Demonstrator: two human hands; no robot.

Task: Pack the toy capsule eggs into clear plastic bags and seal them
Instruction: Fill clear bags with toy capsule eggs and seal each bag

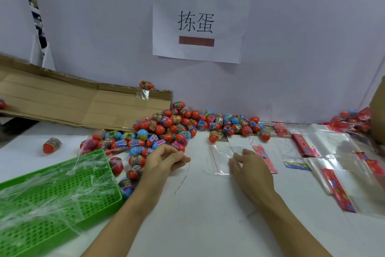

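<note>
A heap of toy capsule eggs [177,129] is observed on the white table [208,215], banked against the back wall and spilling toward the green perforated tray [52,194] at the left. The eggs are judged to be light, hard-shelled and smooth under their shrink-wrap labels, so rolling and slipping are to be expected; each is best taken across its middle, with thumb and fingers placed on opposite sides. A single clear plastic bag [223,159] is laid flat near the centre of the table, its pink header card [264,158] at the right edge. The film is judged thin, limp and prone to clinging, and is best held at the open mouth or the stiffer card end. The left hand [164,161] is seen at the near edge of the heap with fingers curled inward; whether an egg is held cannot be told, as nothing is visible within the fingers. The right hand [250,167] is laid upon the bag with fingers extended and slightly spread, pressing the film flat. The nearest eggs lie just beside the left hand. A stack of further bags [333,152] lies well apart to the right. One stray egg [52,145] is noted at the far left.
</note>
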